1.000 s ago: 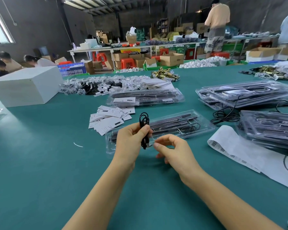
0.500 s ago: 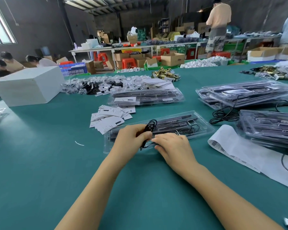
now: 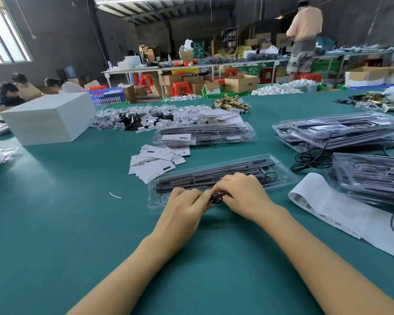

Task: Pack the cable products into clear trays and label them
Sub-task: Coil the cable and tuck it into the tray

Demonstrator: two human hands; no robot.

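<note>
Two hands met over the near edge of the clear tray [image 3: 282, 176] on the green table [image 3: 55, 223]. The left hand [image 3: 182, 208] and the right hand [image 3: 243, 196] both had fingers curled round a small coiled black cable [image 3: 216, 197], pinched between them low at the tray's front compartment. One second before, the left hand alone had held the cable upright above the tray, with the right hand apart and empty; half a second before, the cable was tipped down toward the tray and the right hand had come alongside. Now the cable lay nearly flat, touching or just above the tray; which, I cannot tell. The tray itself had not shifted and already held long dark parts and another cable loop at its right end. Just behind the tray lay a heap of white label cards [image 3: 155, 160]. A strip of barcode stickers [image 3: 328, 201] lay right of the tray, and stacked filled trays [image 3: 369, 178] beyond it. A white box [image 3: 48, 119] stood far left.
</note>
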